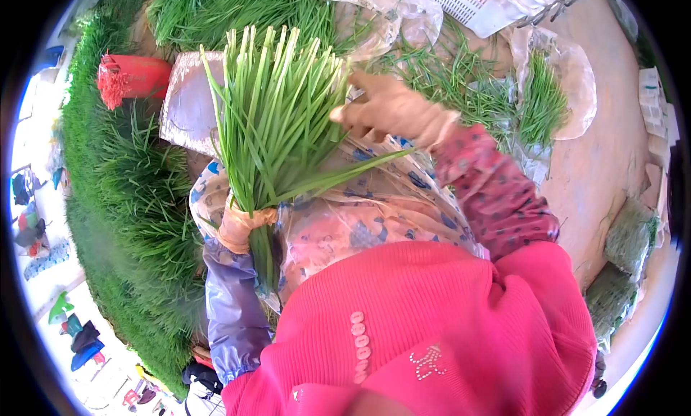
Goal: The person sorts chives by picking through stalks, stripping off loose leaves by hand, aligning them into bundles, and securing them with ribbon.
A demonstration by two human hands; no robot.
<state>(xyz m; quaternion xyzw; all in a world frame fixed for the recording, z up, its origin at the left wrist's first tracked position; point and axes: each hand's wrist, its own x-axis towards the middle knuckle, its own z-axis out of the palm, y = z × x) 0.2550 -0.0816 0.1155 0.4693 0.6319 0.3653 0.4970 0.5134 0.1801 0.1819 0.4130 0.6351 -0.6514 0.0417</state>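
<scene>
My left hand [246, 225], in a tan glove, is closed round the lower, leafy part of a big bunch of garlic chives [277, 121]. Pale cut stem ends point away from me at the top, and leaf tips hang below the fist. At the bunch's right side is my right hand [396, 110], also gloved and slightly blurred. Its thumb and fingers are apart, with nothing visible between them. A few leaves stick out sideways from the bunch under that hand. Beneath lies my lap, covered by a clear plastic sheet [403, 200] over flowered cloth.
Behind the bunch stands a pale, worn board [188, 103], beside a red container [144, 78] with red ties. Heaped chives [144, 193] line the left. Loose leaves [461, 85] and a plastic bag [576, 92] lie at right, near white crates [475, 6].
</scene>
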